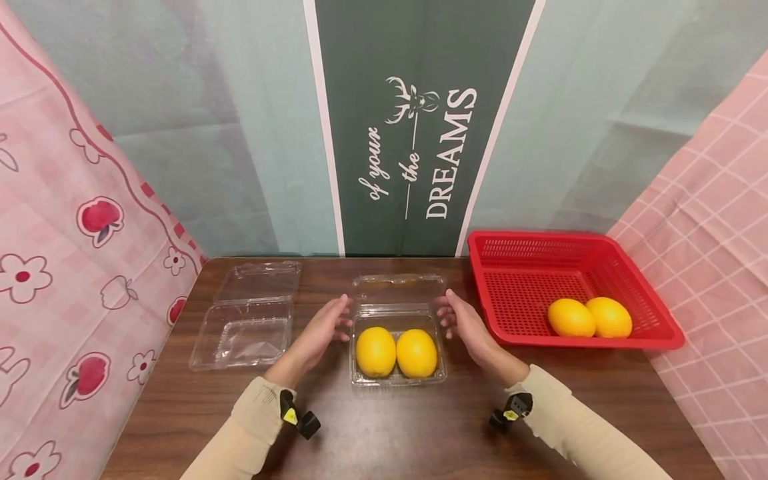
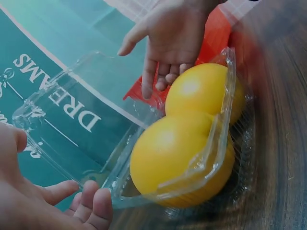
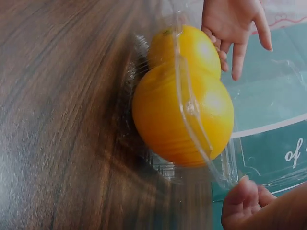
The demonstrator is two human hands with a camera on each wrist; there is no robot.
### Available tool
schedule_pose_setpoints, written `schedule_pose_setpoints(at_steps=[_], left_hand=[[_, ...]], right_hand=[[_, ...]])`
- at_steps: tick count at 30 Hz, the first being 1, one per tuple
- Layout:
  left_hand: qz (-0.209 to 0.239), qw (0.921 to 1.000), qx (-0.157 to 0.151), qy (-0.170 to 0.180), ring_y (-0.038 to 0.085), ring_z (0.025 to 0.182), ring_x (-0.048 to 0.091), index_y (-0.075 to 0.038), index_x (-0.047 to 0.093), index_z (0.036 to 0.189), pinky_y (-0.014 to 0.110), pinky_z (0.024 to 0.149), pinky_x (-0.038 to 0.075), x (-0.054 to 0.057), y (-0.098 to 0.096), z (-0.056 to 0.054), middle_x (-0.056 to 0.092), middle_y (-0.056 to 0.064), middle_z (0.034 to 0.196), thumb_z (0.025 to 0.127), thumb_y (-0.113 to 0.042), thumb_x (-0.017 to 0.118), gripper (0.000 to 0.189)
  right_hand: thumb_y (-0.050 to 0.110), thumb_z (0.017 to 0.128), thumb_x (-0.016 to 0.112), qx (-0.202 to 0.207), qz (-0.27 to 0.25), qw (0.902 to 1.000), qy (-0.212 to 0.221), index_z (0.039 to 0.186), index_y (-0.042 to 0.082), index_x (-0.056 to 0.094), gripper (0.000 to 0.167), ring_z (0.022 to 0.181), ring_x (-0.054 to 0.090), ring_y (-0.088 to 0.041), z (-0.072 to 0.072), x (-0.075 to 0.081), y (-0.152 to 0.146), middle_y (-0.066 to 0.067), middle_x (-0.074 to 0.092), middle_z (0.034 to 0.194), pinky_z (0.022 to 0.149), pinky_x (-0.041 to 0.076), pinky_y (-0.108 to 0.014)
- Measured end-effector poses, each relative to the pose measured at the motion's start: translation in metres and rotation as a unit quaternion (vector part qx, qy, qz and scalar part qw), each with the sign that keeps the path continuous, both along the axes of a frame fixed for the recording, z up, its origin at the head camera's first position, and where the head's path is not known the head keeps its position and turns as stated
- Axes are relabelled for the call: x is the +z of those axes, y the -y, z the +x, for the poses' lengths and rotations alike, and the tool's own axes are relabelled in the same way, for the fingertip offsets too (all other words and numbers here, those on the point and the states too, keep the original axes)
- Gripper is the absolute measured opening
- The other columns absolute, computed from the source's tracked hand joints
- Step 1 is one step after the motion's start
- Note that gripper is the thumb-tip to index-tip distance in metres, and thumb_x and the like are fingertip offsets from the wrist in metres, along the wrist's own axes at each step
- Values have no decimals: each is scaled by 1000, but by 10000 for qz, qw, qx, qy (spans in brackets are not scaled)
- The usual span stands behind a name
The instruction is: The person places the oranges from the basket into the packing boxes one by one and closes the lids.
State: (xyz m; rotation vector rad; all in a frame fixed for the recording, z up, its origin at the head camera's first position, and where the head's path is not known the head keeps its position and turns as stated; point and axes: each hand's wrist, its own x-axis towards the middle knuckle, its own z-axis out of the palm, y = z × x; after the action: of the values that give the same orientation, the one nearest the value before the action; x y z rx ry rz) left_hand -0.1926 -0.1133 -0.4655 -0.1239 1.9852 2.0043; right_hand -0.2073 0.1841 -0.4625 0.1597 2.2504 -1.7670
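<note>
Two yellow-orange round fruits, the left fruit (image 1: 376, 352) and the right fruit (image 1: 417, 353), sit side by side in a clear plastic clamshell box (image 1: 399, 382). Its hinged lid (image 1: 397, 288) stands raised at the back. Beside the box's left edge is my left hand (image 1: 324, 328), fingers extended and slightly bent, holding nothing. On the opposite side my right hand (image 1: 467, 327) mirrors it, thumb up and fingers loosely bent near the lid's corner. Both wrist views show the fingertips close to the hinge edge, around the fruits in the box.
A second clear clamshell box (image 1: 243, 333) lies with its lid back on the left of the wooden table (image 1: 408, 433). At the right stands a red plastic basket (image 1: 522, 287) holding two more yellow-orange fruits (image 1: 588, 318). Fabric curtains (image 1: 264, 133) rise behind and on both sides.
</note>
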Motion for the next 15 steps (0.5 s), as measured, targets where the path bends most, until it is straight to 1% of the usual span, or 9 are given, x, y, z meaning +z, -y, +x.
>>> schedule_pose_setpoints(at_steps=[2,5,8,11,15], left_hand=[[114,9999,22,9,22,96,56,8,47,140,25,69,52,4,-1,1,46,25,130,111,-35,39,53],[246,9997,71,12,18,92,55,8,48,137,23,65,50,8,-1,2,47,21,124,111,-35,39,51],[294,9995,128,22,17,90,55,7,49,131,23,64,49,11,-2,3,48,17,119,110,-34,41,47],[308,9994,140,7,17,88,56,6,49,124,24,62,49,13,-2,4,51,14,113,110,-33,43,43],[344,9994,35,96,17,85,56,4,50,118,23,62,49,14,0,7,53,11,107,108,-30,48,36]], right_hand=[[48,110,32,47,-214,9997,137,134,-6,51,62,80,53,-20,0,3,-1,-13,58,99,60,50,-22],[53,108,32,93,-524,9980,335,135,-4,47,65,74,53,-18,1,8,-1,-10,59,93,57,48,-21],[56,107,31,128,-721,9963,458,136,-4,44,68,72,53,-17,2,11,-1,-8,60,90,56,46,-20],[58,107,30,110,-870,9949,494,133,-4,43,68,70,52,-17,4,15,-1,-7,59,88,53,43,-19],[57,107,32,82,-973,9939,517,128,-2,43,64,68,51,-16,7,19,-2,-6,58,86,50,40,-19]])
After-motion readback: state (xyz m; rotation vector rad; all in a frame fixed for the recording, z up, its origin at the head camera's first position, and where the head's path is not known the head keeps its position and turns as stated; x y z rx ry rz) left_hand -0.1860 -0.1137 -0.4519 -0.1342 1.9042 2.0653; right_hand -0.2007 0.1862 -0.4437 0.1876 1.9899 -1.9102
